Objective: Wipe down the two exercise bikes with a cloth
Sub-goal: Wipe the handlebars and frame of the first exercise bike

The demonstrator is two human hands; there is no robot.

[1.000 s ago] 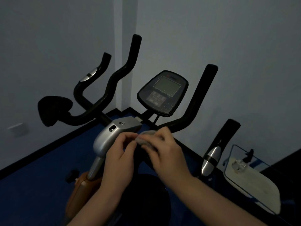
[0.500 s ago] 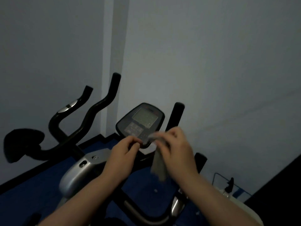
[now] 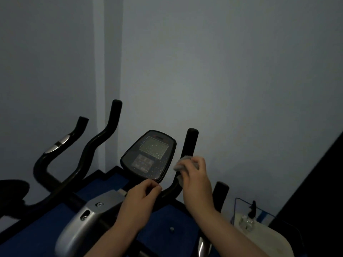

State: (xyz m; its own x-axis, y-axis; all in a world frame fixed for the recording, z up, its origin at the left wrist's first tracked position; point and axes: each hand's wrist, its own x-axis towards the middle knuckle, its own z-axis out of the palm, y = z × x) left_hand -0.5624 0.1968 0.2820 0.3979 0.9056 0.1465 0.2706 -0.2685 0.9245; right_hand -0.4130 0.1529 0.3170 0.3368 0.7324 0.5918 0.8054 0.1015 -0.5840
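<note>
Cloth (image 3: 182, 162), grey and bunched, is gripped by the right hand (image 3: 197, 179) against the near bike's right handlebar (image 3: 189, 145). Left hand (image 3: 141, 198), fingers curled with thumb meeting fingertips, holds nothing visible just below the dusty console (image 3: 149, 155). A second bike's handlebars (image 3: 61, 145) stand left; a white wire-framed object (image 3: 259, 236) sits lower right.

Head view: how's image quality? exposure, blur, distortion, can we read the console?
Head view: underexposed, dim bluish cast, brightest on the wall behind the console; screen shows specks only, no legible text. Black handlebar has little detail against the dark. Slight softness on the right hand and cloth; left hand fairly sharp. Wide-angle bending at the edges.
</note>
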